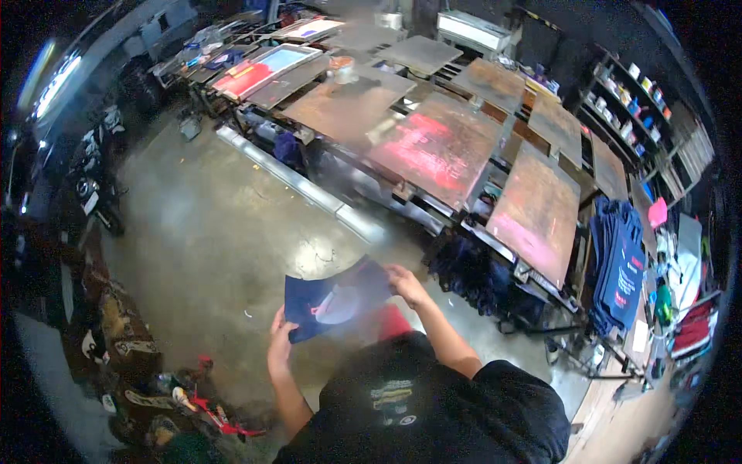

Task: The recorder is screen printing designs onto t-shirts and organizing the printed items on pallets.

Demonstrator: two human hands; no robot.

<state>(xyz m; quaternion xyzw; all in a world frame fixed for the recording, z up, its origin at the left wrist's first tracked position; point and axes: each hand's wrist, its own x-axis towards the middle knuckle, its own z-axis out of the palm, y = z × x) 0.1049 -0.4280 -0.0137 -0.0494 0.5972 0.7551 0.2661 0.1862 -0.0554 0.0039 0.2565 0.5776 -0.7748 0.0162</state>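
A navy fabric piece [340, 300] with a pale and red print is stretched between my two hands, in front of my body. My left hand [280, 334] pinches its lower left edge, the thumb over the cloth. My right hand [406, 284] grips its upper right corner. The right half of the cloth looks blurred, so the print there cannot be made out. Beneath it shows the concrete floor.
Printing boards [440, 151] on metal frames run across the top and right. A screen frame [267, 69] lies at the back left. Navy printed garments [618, 263] are stacked at the right, near a bottle shelf [630, 100]. Motorbikes [93, 193] stand left.
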